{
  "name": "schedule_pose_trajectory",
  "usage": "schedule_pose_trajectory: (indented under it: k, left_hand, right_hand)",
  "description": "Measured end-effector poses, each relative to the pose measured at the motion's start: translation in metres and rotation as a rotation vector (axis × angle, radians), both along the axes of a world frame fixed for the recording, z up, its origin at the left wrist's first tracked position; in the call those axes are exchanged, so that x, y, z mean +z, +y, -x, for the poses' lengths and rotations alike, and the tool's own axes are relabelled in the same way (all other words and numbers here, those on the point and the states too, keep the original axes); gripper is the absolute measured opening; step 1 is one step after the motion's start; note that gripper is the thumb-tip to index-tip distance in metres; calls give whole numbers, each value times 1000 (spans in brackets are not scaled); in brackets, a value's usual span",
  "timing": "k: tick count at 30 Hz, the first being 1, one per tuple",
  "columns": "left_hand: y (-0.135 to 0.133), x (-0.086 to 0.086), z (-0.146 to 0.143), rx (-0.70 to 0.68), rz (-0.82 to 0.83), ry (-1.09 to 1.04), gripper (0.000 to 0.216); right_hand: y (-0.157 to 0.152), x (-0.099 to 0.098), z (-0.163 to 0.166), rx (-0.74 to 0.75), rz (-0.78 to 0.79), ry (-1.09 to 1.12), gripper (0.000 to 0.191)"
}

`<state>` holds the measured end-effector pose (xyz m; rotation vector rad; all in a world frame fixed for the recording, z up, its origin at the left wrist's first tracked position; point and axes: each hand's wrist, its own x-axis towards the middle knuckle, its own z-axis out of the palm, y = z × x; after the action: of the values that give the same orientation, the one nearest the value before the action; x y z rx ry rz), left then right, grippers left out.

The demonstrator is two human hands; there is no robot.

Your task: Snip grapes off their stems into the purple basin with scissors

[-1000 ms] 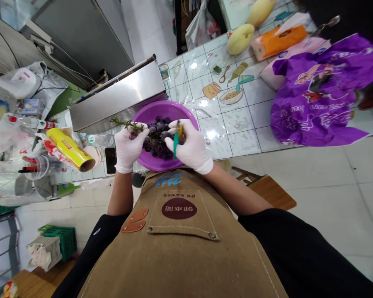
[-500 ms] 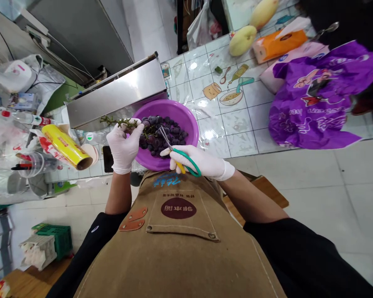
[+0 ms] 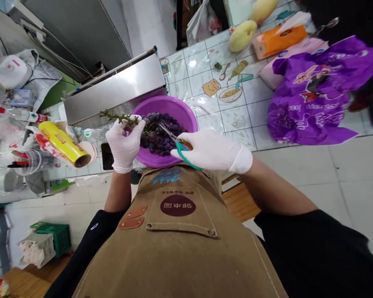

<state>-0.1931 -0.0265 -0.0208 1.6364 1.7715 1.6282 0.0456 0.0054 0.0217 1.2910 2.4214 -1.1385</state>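
Note:
My left hand (image 3: 124,145), in a white glove, is closed on a green grape stem (image 3: 116,117) at the left rim of a purple basin (image 3: 186,108). Dark grapes (image 3: 161,145) lie in the basin, and some hang together by the stem near my fingers. My right hand (image 3: 209,150), gloved too, grips scissors (image 3: 182,151) with green and yellow handles. Their blades point up and left over the grapes, near the stem. Whether the blade tips touch a stalk I cannot tell.
A steel box (image 3: 118,93) stands behind the basin. To the left are a yellow roll (image 3: 64,144), a phone (image 3: 106,156) and plastic cups. A purple bag (image 3: 317,99), an orange tissue pack (image 3: 279,40) and yellow melons (image 3: 243,36) sit on the right.
My right hand has turned, its wrist and forearm swinging right and its palm rolling over the handles. The scissors stay over the grapes. My left hand keeps its hold on the stem.

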Motion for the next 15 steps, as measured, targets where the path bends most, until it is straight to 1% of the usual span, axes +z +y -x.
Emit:
schedule_pose_trajectory:
  k: [3,5,10,15]
  left_hand:
    - [-3,0,0,-24,38,-2,13]
    - [-5,0,1,-46,66,-16,13]
    - [-7,2,-1,-53,76,32,11]
    - [-7,5,-6,-61,93,51,9]
  right_hand:
    - [26,4,-7,121,46,32,43]
    - [40,7,-9,162,79,43,48]
    - [61,8,-7,229,132,31,58]
    - [70,1,-8,224,215,43,59]
